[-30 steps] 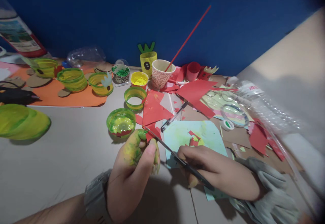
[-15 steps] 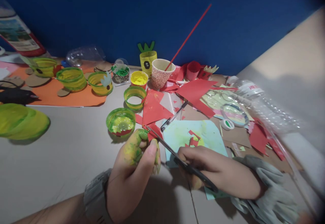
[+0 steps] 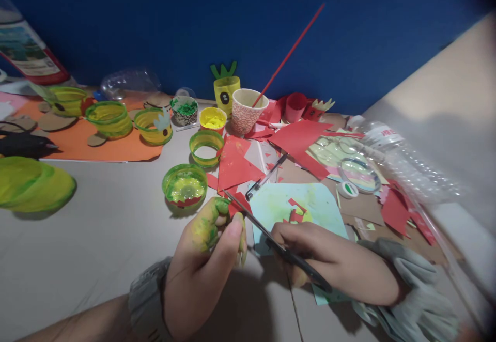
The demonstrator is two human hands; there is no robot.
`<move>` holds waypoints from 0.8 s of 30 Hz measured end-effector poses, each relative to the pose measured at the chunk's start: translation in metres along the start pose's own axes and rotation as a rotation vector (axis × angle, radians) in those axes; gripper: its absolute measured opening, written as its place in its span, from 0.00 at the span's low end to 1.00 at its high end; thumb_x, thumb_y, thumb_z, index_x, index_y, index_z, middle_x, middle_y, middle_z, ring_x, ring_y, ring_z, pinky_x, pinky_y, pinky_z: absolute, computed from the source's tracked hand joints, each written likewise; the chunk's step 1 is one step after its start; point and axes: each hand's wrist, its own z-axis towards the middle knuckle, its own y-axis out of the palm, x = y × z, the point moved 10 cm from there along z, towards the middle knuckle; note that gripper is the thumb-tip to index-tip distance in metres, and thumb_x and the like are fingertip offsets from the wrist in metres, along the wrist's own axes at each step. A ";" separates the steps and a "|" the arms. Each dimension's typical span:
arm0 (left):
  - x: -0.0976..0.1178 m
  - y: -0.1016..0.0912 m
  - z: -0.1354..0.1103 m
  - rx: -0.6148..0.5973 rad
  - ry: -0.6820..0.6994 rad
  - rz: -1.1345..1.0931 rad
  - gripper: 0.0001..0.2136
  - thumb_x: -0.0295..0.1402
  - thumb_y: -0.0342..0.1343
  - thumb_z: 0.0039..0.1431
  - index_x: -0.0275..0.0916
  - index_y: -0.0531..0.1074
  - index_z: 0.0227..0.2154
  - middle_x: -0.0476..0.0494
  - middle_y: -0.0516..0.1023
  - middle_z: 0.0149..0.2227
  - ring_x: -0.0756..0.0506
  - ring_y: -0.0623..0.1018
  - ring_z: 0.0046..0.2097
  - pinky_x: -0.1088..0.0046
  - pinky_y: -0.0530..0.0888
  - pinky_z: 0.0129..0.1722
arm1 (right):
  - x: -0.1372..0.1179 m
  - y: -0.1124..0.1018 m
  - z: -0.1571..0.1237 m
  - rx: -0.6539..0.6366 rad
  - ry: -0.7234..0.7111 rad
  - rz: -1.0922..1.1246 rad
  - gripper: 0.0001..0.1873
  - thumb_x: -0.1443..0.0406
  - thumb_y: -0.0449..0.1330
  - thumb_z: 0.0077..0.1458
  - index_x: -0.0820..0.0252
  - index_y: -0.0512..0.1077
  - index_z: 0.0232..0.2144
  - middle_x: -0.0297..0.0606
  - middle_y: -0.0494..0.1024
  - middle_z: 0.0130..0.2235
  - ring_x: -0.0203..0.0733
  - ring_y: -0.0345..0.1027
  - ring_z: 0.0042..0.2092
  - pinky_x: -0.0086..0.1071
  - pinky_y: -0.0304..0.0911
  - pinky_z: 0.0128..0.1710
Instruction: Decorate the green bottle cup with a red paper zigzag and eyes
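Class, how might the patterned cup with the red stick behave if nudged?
The patterned cup could tip fairly easily: it narrows toward its base, and the red stick leans well past the rim. The thin-looking wall suggests it is light and might dent if squeezed, though its contents are hidden.

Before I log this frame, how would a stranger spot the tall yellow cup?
Find the blue wall, then the patterned cup holding a red stick. Just behind it, leftward, stands the yellow cup, the only one topped with a green zigzag.

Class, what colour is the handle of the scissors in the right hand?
The scissors' handle is black; it shows best in the head view.
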 end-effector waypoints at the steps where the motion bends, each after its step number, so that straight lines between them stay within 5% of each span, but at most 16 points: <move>1: 0.000 0.000 0.000 -0.003 -0.002 0.002 0.12 0.32 0.44 0.70 0.39 0.62 0.28 0.53 0.63 0.26 0.52 0.64 0.28 0.76 0.65 0.29 | -0.001 0.000 0.000 0.001 -0.004 -0.006 0.13 0.60 0.51 0.61 0.58 0.57 0.26 0.29 0.64 0.26 0.33 0.55 0.27 0.26 0.53 0.27; 24: -0.001 -0.005 0.000 0.089 0.018 -0.058 0.13 0.33 0.46 0.70 0.39 0.63 0.27 0.53 0.64 0.25 0.53 0.65 0.28 0.78 0.66 0.29 | -0.001 0.000 0.000 0.010 0.000 -0.038 0.09 0.65 0.52 0.59 0.58 0.57 0.26 0.29 0.64 0.26 0.33 0.56 0.27 0.26 0.53 0.27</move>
